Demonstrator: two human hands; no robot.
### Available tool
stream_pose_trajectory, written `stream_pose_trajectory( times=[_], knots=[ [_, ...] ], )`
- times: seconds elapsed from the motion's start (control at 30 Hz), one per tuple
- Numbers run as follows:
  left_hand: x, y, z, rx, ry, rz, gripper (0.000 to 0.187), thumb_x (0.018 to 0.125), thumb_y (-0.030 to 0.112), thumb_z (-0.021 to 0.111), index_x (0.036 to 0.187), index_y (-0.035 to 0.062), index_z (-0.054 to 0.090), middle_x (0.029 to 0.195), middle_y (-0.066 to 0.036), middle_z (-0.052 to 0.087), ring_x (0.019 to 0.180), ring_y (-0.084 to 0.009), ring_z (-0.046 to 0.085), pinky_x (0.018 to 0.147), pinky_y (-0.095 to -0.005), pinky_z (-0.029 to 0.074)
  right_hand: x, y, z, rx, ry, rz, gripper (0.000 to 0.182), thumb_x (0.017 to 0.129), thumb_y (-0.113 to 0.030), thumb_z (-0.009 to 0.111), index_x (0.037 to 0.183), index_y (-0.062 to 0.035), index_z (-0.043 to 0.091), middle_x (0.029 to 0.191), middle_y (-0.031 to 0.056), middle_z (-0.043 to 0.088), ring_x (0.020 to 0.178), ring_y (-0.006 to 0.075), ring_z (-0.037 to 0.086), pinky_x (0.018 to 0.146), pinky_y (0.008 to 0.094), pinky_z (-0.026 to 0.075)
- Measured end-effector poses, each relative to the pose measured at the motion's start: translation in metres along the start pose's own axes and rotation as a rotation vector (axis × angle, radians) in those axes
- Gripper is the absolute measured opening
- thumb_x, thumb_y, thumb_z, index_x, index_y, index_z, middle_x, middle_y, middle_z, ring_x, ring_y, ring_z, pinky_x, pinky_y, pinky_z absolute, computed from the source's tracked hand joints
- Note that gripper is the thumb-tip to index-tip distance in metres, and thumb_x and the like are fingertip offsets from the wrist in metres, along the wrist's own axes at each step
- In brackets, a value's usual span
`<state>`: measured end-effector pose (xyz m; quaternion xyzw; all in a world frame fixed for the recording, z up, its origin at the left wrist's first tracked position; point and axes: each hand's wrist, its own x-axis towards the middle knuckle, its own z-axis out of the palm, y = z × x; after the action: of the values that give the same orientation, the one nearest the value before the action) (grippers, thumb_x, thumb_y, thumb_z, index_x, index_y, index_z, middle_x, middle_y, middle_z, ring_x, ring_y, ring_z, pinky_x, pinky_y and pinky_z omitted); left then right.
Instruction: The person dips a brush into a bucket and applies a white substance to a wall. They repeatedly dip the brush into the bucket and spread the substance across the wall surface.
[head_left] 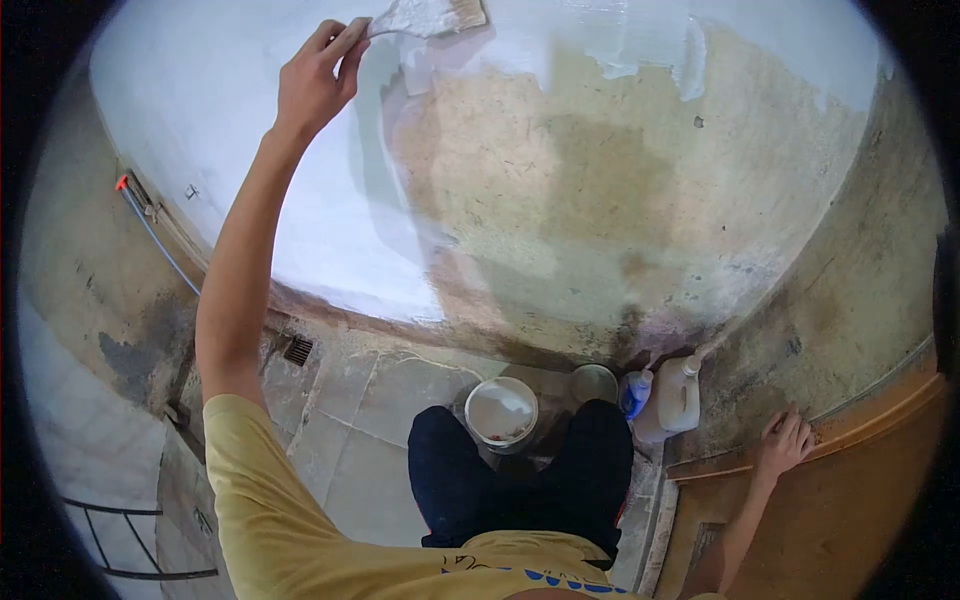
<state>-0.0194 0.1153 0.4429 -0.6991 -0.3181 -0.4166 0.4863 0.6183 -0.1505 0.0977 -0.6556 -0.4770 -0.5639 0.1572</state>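
Observation:
My left hand [320,80] is raised high at the top, closed around the handle of a wide flat paintbrush [435,16]. White paint covers the brush head, which lies close against the wall [500,160]; the top edge of the view cuts off part of it. The wall is white on the left and along the top, and stained bare beige lower right. Off to the right, my right hand [785,445] has its fingers bent over the edge of a wooden door frame [840,432]. Between my knees stands a white paint bucket [502,412] with whitish paint inside.
Beside my right knee are a second bucket [594,383], a blue bottle [636,393] and a pale plastic jug [680,400]. A floor drain [298,350] lies at left, near a blue hose [155,237] on the side wall. Dark metal bars [130,512] show lower left.

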Motion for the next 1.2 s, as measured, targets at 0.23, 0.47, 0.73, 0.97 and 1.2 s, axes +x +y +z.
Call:
stream_pose_trajectory(
  times=[0.23, 0.47, 0.73, 0.97, 1.2],
  knots=[
    [-0.006, -0.013, 0.004, 0.046, -0.065, -0.05, 0.025, 0.09, 0.019, 0.06, 0.115, 0.0181, 0.063, 0.091, -0.003, 0.06, 0.071, -0.0236, 0.061, 0.059, -0.035, 0.05, -0.002, 0.002, 0.002, -0.022, -0.032, 0.006, 0.019, 0.089, -0.022, 0.06, 0.105, -0.0115, 0.064, 0.085, -0.0015, 0.065, 0.085, 0.0161, 0.058, 0.08, 0.0321, 0.042],
    [-0.037, -0.045, -0.006, 0.07, -0.09, -0.107, 0.024, 0.09, 0.02, 0.059, 0.114, 0.0198, 0.061, 0.087, -0.003, 0.059, 0.069, -0.0225, 0.059, 0.056, -0.0352, 0.049, 0.002, -0.002, -0.003, -0.017, -0.065, 0.015, 0.02, 0.088, -0.021, 0.062, 0.106, -0.0116, 0.065, 0.086, -0.0009, 0.065, 0.084, 0.0157, 0.059, 0.081, 0.0314, 0.041],
    [-0.043, -0.041, -0.033, 0.045, -0.08, -0.077, 0.023, 0.089, 0.018, 0.06, 0.112, 0.0165, 0.063, 0.086, -0.003, 0.059, 0.068, -0.0228, 0.059, 0.057, -0.0349, 0.049, -0.002, 0.002, 0.003, 0.003, -0.049, -0.01, 0.022, 0.087, -0.02, 0.063, 0.107, -0.0111, 0.064, 0.083, 0.0004, 0.065, 0.083, 0.0164, 0.058, 0.082, 0.0322, 0.041],
    [-0.018, 0.003, -0.002, -0.024, -0.128, -0.011, 0.022, 0.088, 0.019, 0.06, 0.109, 0.0173, 0.065, 0.083, -0.003, 0.057, 0.069, -0.0237, 0.059, 0.056, -0.036, 0.049, -0.006, 0.003, 0.006, -0.015, -0.06, -0.003, 0.022, 0.087, -0.02, 0.062, 0.108, -0.0116, 0.064, 0.083, 0.0002, 0.064, 0.084, 0.017, 0.058, 0.082, 0.0328, 0.041],
    [-0.058, -0.042, -0.031, 0.111, -0.187, -0.049, 0.023, 0.088, 0.018, 0.06, 0.11, 0.017, 0.063, 0.082, -0.004, 0.057, 0.068, -0.0233, 0.059, 0.056, -0.0355, 0.048, -0.007, 0.004, 0.009, -0.011, -0.03, -0.018, 0.024, 0.086, -0.018, 0.062, 0.109, -0.0116, 0.063, 0.085, -0.0008, 0.064, 0.087, 0.0164, 0.059, 0.083, 0.0336, 0.042]
  ],
)
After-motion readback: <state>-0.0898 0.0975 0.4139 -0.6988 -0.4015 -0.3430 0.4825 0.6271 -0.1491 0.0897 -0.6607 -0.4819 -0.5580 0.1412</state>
